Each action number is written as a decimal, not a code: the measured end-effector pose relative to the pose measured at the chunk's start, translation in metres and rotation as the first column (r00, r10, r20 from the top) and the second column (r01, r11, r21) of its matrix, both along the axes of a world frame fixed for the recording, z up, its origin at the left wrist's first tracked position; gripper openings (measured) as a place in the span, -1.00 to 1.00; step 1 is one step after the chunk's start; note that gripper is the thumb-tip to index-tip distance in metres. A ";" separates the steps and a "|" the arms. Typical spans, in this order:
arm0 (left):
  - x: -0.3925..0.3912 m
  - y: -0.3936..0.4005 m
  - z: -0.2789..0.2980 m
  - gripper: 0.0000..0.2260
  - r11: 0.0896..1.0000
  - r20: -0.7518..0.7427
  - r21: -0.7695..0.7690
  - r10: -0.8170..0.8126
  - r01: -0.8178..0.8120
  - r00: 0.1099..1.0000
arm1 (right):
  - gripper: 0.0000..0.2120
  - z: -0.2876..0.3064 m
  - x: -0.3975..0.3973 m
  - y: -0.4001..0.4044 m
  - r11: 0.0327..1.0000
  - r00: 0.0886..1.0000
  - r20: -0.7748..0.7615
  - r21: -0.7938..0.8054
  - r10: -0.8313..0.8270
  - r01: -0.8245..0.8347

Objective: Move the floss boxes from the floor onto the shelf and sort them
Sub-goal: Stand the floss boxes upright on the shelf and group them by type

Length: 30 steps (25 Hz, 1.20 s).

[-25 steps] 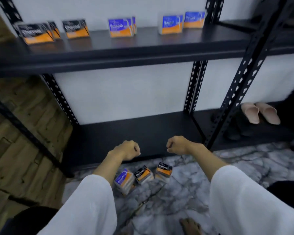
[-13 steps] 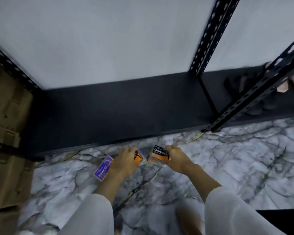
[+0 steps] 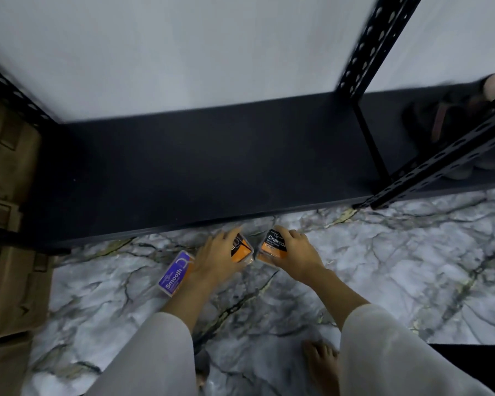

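Three floss boxes lie on the marble floor (image 3: 383, 267) just in front of the black bottom shelf (image 3: 197, 167). My left hand (image 3: 216, 257) grips a black-and-orange box (image 3: 242, 248), fingers curled over its top. My right hand (image 3: 296, 252) grips a second black-and-orange box marked "Charcoal" (image 3: 273, 247). A blue-and-orange box marked "Smooth" (image 3: 175, 274) lies flat to the left of my left wrist, partly hidden by it. The upper shelf is out of view.
A perforated black shelf post (image 3: 363, 52) rises at the back right, another (image 3: 446, 164) slants at the front right. Dark shoes (image 3: 446, 124) sit on the shelf's right section. Brown cardboard boxes (image 3: 9, 224) stand at the left. My bare foot (image 3: 322, 364) is below my right arm.
My view has dropped from the upper shelf down to the floor. Both hands went from hovering as fists over the bottom shelf edge down onto the two black-and-orange boxes.
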<state>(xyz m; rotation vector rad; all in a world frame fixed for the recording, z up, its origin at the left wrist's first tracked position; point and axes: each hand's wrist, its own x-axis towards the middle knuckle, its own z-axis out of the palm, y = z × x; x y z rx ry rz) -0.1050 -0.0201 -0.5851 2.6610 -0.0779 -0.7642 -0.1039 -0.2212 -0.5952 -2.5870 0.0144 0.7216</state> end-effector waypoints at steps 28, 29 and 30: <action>-0.083 0.181 0.528 -0.32 0.970 0.802 0.060 0.095 -0.237 0.590 | -0.20 0.529 -0.013 0.148 0.877 0.525 0.810 0.028 0.262 -0.480; -0.080 0.189 0.538 -0.31 0.965 0.819 0.044 0.113 -0.259 0.563 | -0.20 0.541 -0.006 0.156 0.871 0.501 0.826 0.025 0.259 -0.490; -0.074 0.198 0.548 -0.31 0.960 0.834 0.022 0.136 -0.278 0.535 | -0.19 0.552 0.003 0.165 0.867 0.477 0.841 0.019 0.256 -0.498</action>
